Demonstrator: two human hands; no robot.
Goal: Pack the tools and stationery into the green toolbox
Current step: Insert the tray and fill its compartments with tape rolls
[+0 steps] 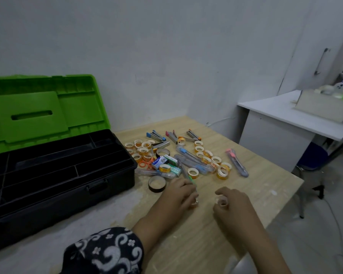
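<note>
The green toolbox (115, 169) stands open at the left, its green lid (48, 107) leaning back and its black divided tray showing. Right of it lies a heap of small tape rolls (206, 159), staplers (156, 136), staple boxes (162, 162), utility knives (238, 163) and orange scissors (145, 164). A wide black tape roll (156, 183) sits near the heap's front. My left hand (178, 194) curls its fingers round a small tape roll on the table. My right hand (234, 206) pinches another small tape roll (222, 201).
The wooden table (265, 186) ends close on the right. A white desk (285, 115) with a box on it stands beyond, with a blue chair (313, 157) beneath. A white wall is behind.
</note>
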